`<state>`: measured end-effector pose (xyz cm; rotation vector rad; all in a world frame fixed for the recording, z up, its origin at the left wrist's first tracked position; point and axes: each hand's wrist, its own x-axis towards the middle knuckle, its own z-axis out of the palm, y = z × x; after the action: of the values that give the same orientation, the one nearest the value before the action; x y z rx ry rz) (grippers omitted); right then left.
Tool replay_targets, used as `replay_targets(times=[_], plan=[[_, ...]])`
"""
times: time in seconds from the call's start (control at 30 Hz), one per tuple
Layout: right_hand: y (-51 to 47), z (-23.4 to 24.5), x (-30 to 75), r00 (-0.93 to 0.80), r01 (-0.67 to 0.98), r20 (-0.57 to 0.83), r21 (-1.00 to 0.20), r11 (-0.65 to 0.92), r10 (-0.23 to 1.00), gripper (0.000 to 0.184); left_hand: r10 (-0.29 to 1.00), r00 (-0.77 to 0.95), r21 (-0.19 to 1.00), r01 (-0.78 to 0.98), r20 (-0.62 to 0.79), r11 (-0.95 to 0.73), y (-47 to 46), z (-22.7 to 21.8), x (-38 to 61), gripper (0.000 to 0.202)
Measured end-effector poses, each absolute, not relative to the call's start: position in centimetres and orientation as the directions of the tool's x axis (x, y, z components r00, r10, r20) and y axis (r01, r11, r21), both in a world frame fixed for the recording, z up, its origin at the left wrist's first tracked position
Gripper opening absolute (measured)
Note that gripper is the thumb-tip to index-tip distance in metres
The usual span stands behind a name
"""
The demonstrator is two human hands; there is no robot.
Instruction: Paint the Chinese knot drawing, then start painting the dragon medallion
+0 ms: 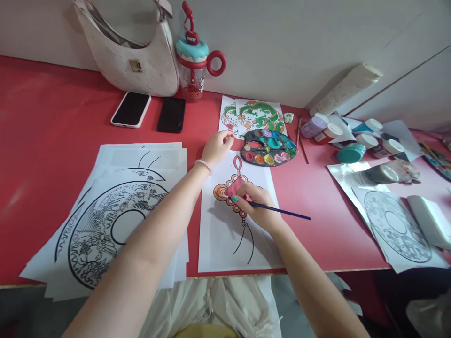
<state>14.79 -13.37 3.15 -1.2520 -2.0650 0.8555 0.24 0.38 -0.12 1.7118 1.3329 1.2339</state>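
Observation:
My right hand (257, 199) is closed around a paintbrush (282, 210) with a dark blue handle. Its tip touches the orange round loop on the left of a knot drawing on a white sheet (218, 249). The knot has a red diamond centre and a red top loop, with orange on its small loops; part of it lies hidden under my right hand. At the sheet's top edge rests my left hand (218, 146), fingers curled in, nothing visible in them. Just right of it lies a dark paint palette (268, 158) with several coloured wells.
Line-drawing sheets (165, 263) lie under my left forearm. Behind are two phones (131, 109), a white handbag (141, 70), a cup (192, 70) and painted dragon pictures (260, 117). Paint bottles (328, 134), a grey jar (377, 172) and another drawing (394, 225) stand or lie right.

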Motion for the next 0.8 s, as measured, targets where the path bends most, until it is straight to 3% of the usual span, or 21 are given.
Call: replay_targets(times=[0.17,0.37,0.57,0.8], plan=[[-13.41,3.09,14.90,-0.358,0.482,0.206,-0.794,0.369,0.911,0.024,0.959,0.041,0.893,0.356,0.279,-0.275,0.36,-0.10,0.20,0.015],[-13.36,3.24,14.47,-0.393,0.514,0.152,-0.782,0.353,0.907,0.016,0.961,0.041,0.897,0.349,0.274,-0.271,0.27,0.03,0.24,0.014],[-13.30,2.92,14.92,-0.377,0.472,0.197,-0.800,0.371,0.905,0.026,0.956,0.046,0.893,0.345,0.290,-0.287,0.38,-0.11,0.23,0.014],[-13.41,2.97,15.02,-0.390,0.508,0.169,-0.780,0.364,0.905,0.024,0.953,0.054,0.888,0.351,0.297,-0.296,0.48,-0.24,0.22,0.014]])
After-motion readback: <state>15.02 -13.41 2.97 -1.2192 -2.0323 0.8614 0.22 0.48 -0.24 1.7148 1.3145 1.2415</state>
